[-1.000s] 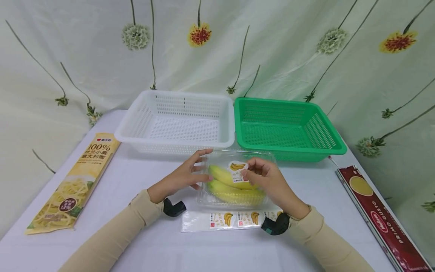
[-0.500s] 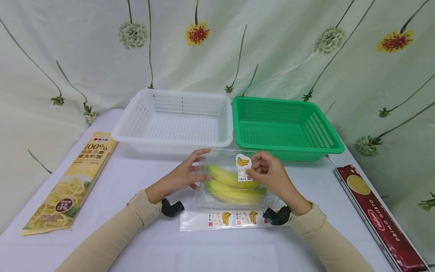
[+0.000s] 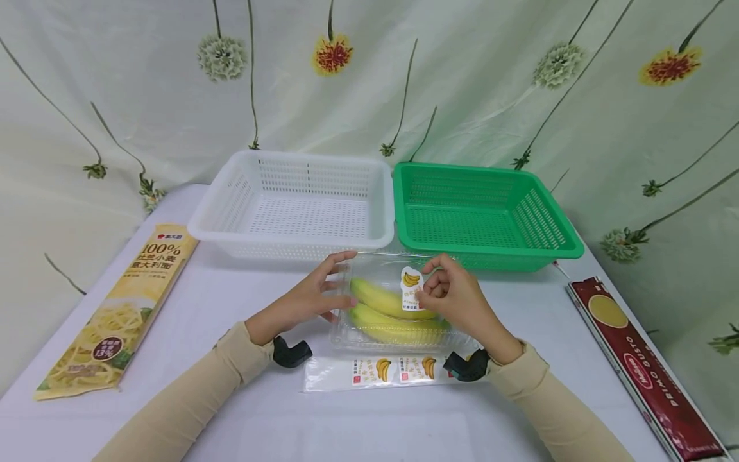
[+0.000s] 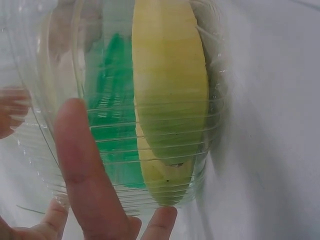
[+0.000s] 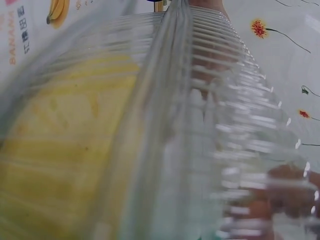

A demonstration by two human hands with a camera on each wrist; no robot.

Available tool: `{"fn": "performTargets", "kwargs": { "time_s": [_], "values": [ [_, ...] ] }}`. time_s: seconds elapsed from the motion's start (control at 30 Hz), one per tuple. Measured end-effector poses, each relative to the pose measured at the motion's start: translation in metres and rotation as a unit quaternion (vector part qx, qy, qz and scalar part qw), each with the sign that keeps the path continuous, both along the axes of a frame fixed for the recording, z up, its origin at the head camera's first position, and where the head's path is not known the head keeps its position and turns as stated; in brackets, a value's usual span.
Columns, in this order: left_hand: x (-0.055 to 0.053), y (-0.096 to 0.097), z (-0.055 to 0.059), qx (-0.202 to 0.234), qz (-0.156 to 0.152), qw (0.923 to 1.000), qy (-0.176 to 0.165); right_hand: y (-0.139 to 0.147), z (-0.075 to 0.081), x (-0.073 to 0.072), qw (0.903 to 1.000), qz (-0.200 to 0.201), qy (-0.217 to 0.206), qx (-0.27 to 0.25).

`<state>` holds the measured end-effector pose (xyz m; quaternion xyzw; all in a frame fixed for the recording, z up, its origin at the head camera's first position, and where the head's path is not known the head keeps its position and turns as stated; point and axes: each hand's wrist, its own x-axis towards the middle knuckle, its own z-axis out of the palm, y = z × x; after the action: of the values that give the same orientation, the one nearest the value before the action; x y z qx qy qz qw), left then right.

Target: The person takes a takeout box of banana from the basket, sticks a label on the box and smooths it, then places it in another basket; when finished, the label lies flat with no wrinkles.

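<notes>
- Clamshell box [image 3: 342,339] of clear plastic sits lid-side up on the table [image 3: 248,417], nearer the person than both baskets. I count two bananas [image 3: 378,321] inside, lying side by side.
- White basket [image 3: 291,242] at the back left, green basket [image 3: 491,249] just beside it on the right; I can see the slotted floor of each.
- Banana label [image 3: 411,289]: glossy, pale, rounded at the top, in front of the bananas over the lid. From here I can't tell whether it is stuck down.
- Right hand [image 3: 458,292]: thumb and curled fingers narrow, holding the label by its right edge.
- Left hand [image 3: 317,289]: fingers spread wide, resting against the box's left end. My left wrist feed shows the thumb along its ribbed wall.
- Label strip [image 3: 381,373] lies flat on the near side of the box, more banana prints on shiny backing.
- Outer edges: long yellow pasta pack [image 3: 118,314] on the left, dark red pack [image 3: 641,366] on the right, both slanting.
- Behind, softly creased cloth [image 3: 473,83] with printed flowers.
</notes>
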<state>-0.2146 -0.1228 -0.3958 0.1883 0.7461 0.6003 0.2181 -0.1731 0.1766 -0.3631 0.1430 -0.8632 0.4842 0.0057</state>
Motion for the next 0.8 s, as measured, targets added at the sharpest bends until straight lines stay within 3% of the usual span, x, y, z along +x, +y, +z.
{"fn": "performTargets", "kwargs": {
  "time_s": [0.8],
  "values": [
    [0.003,-0.0007,0.0026,0.003,-0.004,1.0,0.003,-0.003,0.0012,0.0026,0.9976,-0.011,0.028,0.063]
  ]
}}
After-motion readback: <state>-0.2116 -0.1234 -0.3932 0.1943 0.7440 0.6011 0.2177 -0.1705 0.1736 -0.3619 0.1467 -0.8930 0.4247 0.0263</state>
